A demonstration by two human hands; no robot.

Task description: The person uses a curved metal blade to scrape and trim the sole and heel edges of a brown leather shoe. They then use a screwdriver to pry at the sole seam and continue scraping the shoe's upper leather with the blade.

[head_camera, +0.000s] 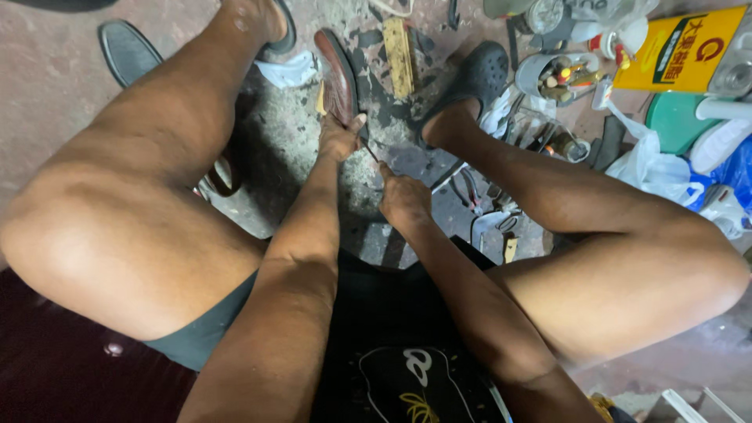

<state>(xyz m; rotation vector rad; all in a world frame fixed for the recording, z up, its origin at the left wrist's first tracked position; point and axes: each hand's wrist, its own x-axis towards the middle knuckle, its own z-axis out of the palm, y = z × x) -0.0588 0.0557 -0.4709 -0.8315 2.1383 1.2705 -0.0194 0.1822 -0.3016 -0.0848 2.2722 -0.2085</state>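
A brown leather shoe (335, 72) lies on its side on the stained floor between my feet. My left hand (338, 138) grips its near end. Just behind it, my right hand (403, 197) is closed around a thin dark tool (369, 150) whose tip reaches toward the shoe under my left hand. Both forearms stretch down between my bare knees. What kind of tool it is cannot be made out.
A black shoe (125, 48) lies at far left and a white rag (288, 70) beside my left foot. A wooden block (399, 45) rests past the brown shoe. At right are a tin of small tools (558, 74), a yellow can (683, 50), plastic bags (654, 166) and loose metal tools (478, 192).
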